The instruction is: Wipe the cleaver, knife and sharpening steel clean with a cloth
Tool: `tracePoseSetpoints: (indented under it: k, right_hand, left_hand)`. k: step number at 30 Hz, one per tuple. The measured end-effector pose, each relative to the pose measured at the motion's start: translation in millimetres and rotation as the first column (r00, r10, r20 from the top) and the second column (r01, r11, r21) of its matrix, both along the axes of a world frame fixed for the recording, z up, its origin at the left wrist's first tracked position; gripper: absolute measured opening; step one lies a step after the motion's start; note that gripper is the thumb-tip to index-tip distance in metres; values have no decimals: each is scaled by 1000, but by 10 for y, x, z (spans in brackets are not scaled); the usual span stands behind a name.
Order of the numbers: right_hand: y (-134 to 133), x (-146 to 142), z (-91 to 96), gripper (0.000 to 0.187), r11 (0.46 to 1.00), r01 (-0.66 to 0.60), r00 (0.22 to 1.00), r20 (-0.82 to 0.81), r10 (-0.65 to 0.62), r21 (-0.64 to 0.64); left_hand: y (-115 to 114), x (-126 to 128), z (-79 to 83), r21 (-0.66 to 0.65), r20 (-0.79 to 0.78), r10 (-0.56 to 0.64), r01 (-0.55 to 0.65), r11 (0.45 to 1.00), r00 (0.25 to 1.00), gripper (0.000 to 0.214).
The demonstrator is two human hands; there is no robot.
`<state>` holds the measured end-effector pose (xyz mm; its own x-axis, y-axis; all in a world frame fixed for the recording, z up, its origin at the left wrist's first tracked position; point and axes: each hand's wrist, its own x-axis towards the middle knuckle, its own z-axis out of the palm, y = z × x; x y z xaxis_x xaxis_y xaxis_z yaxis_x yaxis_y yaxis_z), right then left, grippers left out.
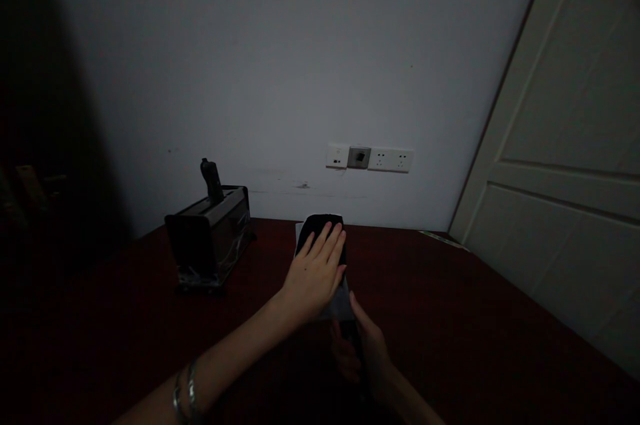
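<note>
A broad, flat grey blade stretches away from me over the table, with a dark handle at its near end; it looks like a wide kitchen knife. My right hand wraps around that handle. On the far part of the blade lies a black cloth-like piece, edged in white at the top. My left hand rests flat over it, fingers stretched out and slightly spread. Dim light and my left hand hide much of the blade and the black piece.
On the left of the dark red table stands a black and silver box, like a knife block, with a black handle sticking up from its top. Sockets sit on the wall behind. A pale panelled door borders the right.
</note>
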<state>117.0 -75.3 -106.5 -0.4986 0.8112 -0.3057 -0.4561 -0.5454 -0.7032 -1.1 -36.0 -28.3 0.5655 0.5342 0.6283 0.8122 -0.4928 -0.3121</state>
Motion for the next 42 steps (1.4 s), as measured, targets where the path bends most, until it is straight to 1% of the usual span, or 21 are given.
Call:
tracePoseSetpoints:
  k: [3,9,12,16,19,22,24,27,30,33,36,39,42]
  right_hand:
    - [17,13,-25,66,1000,-8,1000,15,8,-10]
    - [-13,15,-81,63,999,-8,998,60,5,47]
    - [-3,24,-67,62,998,17,999,51,-20,55]
    - [14,32,-25,64,998,-29,999,-16,30,56]
    - [-1,20,-28,63,1000,11,1000,16,-12,29]
    - [-15,5,-58,64,1000,13,998,54,-13,6]
    - [-13,6,-65,64,1000,6,999,42,-7,23]
    - [2,26,-48,63,996,46,999,-18,-45,79]
    - [17,45,-41,63,997,31,999,-38,-29,72]
    - [19,37,-78,63,999,26,1000,2,-26,47]
    - [14,20,-110,63,998,8,1000,7,-8,60]
    - [11,36,-76,63,998,10,1000,-28,-8,57]
    - [9,82,11,62,998,55,996,-67,-53,24]
  left_hand:
    - [-27,18,-15,5,-18,9,-8,1000,1000,52]
    - [-1,-39,63,19,9,62,-62,998,998,51]
    - [-13,-11,42,21,2,48,-48,999,999,52]
    - [-48,27,18,14,-19,18,-17,1000,1000,52]
    - [-36,0,59,11,-1,34,-34,999,999,52]
    - [-10,-26,97,12,17,53,-53,999,998,52]
    - [-12,-13,93,7,13,44,-44,999,999,52]
    - [-49,40,57,-7,-12,6,-6,1000,1000,53]
    - [-71,68,41,-14,-19,-16,16,1000,1000,52]
    - [-35,35,62,-9,0,0,0,1000,1000,52]
    - [10,-7,82,-2,12,22,-22,1000,1000,52]
    - [-15,14,72,2,-7,19,-19,1000,1000,53]
    - [-104,83,44,-9,-46,-1,1,1000,999,53]
